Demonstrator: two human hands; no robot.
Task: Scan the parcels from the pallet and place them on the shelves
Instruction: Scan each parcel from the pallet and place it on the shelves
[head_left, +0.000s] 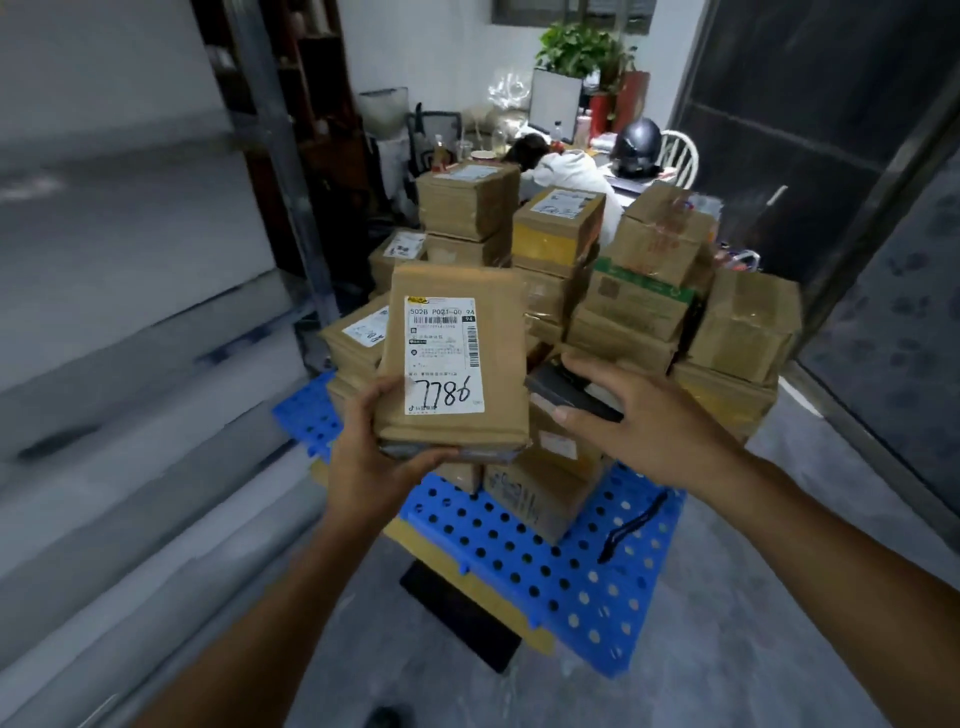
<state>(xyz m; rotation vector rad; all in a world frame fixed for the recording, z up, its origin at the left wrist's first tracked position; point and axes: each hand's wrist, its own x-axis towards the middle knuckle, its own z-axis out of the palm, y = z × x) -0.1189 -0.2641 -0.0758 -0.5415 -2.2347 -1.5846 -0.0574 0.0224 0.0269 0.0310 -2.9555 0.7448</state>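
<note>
My left hand (371, 457) grips the bottom of a brown cardboard parcel (498, 364) and holds it upright above the pallet. Its white label (443, 356) faces me and carries the handwritten number 7786. My right hand (639, 415) is just right of the parcel and holds a black handheld scanner (566, 389), whose strap hangs down. Behind the parcel, a blue perforated plastic pallet (545, 561) carries a pile of brown parcels (644, 306), several with labels.
Grey metal shelves (130, 312) run along my left side, blurred. A person in white leans over a cluttered desk (566, 166) behind the pallet, with a monitor, a helmet and a plant. A dark wall (857, 182) stands on the right. The floor is concrete.
</note>
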